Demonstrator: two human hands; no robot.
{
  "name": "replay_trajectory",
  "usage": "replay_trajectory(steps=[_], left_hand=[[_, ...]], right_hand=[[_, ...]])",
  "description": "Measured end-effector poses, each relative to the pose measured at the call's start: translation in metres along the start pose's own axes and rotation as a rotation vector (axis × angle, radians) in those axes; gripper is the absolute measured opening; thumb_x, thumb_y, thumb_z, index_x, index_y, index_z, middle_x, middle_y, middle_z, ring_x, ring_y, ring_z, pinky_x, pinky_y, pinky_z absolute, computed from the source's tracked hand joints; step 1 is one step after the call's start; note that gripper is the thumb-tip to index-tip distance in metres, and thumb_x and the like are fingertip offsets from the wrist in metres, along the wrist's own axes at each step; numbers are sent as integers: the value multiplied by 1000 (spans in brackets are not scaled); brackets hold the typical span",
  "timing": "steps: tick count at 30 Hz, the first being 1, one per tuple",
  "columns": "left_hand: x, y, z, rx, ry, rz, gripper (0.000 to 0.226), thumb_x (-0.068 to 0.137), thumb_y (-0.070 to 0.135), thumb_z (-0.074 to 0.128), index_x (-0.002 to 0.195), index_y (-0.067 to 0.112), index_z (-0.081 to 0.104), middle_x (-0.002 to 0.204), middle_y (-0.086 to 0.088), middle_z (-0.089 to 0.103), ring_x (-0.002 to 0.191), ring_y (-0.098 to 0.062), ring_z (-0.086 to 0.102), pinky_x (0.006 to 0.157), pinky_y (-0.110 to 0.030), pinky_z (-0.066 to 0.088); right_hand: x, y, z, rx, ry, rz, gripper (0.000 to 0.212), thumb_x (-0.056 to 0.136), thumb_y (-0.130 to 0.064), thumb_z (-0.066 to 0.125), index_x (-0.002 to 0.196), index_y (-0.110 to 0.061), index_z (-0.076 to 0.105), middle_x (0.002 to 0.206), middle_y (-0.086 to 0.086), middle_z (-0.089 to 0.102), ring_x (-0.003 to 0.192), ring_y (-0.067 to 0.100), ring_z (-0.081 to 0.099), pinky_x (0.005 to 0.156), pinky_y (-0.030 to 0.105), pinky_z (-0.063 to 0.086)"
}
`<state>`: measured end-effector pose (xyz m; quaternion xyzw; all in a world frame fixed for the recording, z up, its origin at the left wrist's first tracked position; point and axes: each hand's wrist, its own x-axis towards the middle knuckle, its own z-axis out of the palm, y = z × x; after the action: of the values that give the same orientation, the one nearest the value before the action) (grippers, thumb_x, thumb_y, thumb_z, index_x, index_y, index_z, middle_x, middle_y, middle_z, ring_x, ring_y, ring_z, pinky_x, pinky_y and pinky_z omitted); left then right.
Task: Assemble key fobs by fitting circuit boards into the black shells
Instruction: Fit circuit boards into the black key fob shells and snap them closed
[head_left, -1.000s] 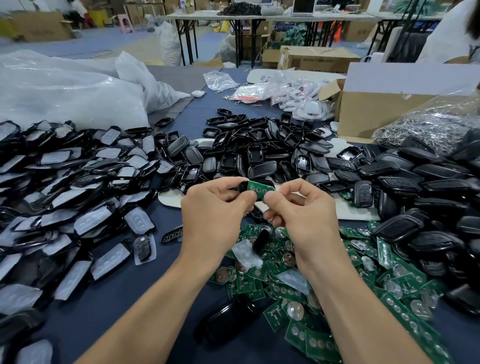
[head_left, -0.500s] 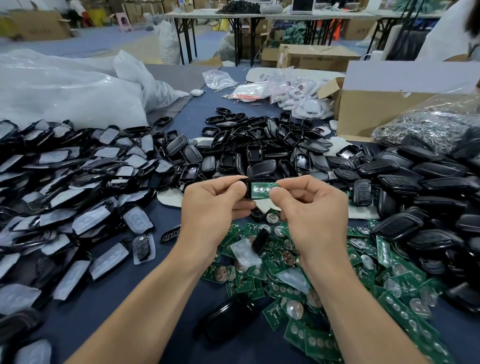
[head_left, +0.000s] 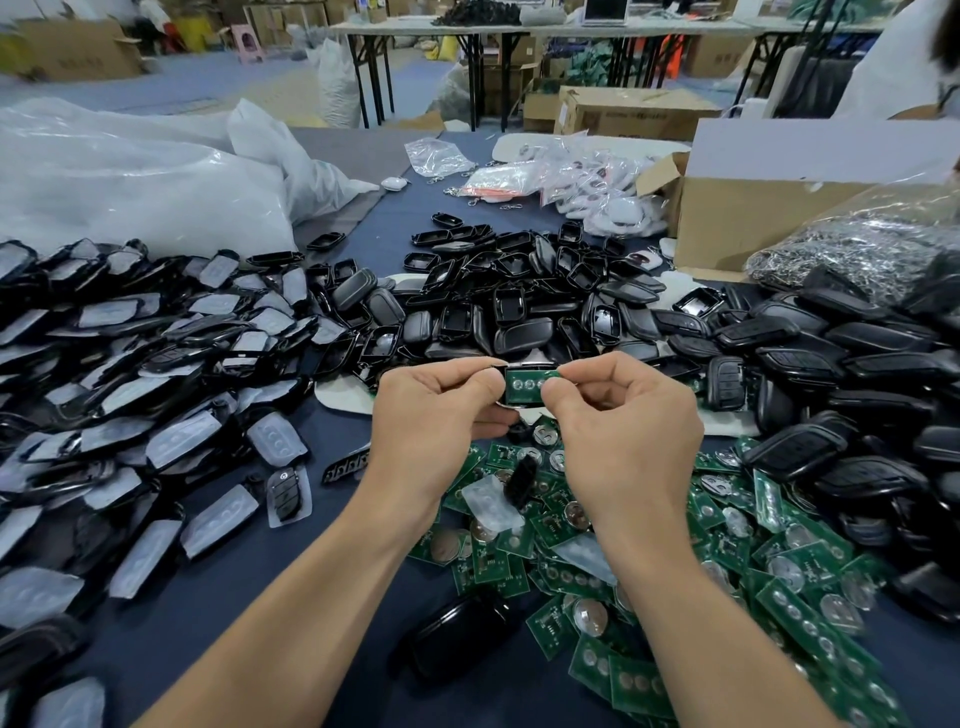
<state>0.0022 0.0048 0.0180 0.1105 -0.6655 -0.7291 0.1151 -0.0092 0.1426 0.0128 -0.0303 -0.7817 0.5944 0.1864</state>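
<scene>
Fitting of a green circuit board (head_left: 524, 387) into a black shell (head_left: 506, 407), held above the dark table (head_left: 218, 623).
The shell is gripped by the curled fingers and thumb of the left hand (head_left: 436, 415); the board, lying in it, is pinched at its right end by the right hand (head_left: 623, 431). Loose boards (head_left: 779, 561) are heaped below, empty shells (head_left: 519, 312) beyond.

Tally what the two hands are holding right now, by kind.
green circuit board: 1
black shell: 1
Total: 2. The left hand grips the shell, and the right hand pinches the board sitting in it.
</scene>
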Motion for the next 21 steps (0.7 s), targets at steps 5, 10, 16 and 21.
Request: replay_trajectory(steps=[5,10,16,21], left_hand=[[-2,0,0,49,2,50,23,90,3,76,85,24,80,75,-7,79,64,-19,76,62,-24,60],[-2,1,-1,83,22,84,33,81,-2,82,69,29,80,68,-5,77,57,-17,73,59,-23,60],[0,4,-3,16,27,45,31,82,-6,80,71,23,81,70,-9,77,54,-19,72,57,-27,61],[-2,3,-9,248,-85,149,28,85,8,77,82,35,84,76,1,79,65,-21,76,64,-37,64]], right_hand=[[-1,-2,0,-23,-8,-11,16,80,-21,85,73,-30,74,71,-26,69,65,-3,67,56,10,48],[-4,-3,1,-63,-13,-29,15,79,-27,85,76,-30,71,62,-18,68,55,1,64,51,13,47],[-3,-5,-1,-104,-111,-13,11,84,-39,78,81,-37,67,68,-24,69,62,-1,64,52,13,46],[0,-10,-6,140,-301,5,41,87,-8,76,81,-49,76,68,-9,75,53,5,65,51,14,48]])
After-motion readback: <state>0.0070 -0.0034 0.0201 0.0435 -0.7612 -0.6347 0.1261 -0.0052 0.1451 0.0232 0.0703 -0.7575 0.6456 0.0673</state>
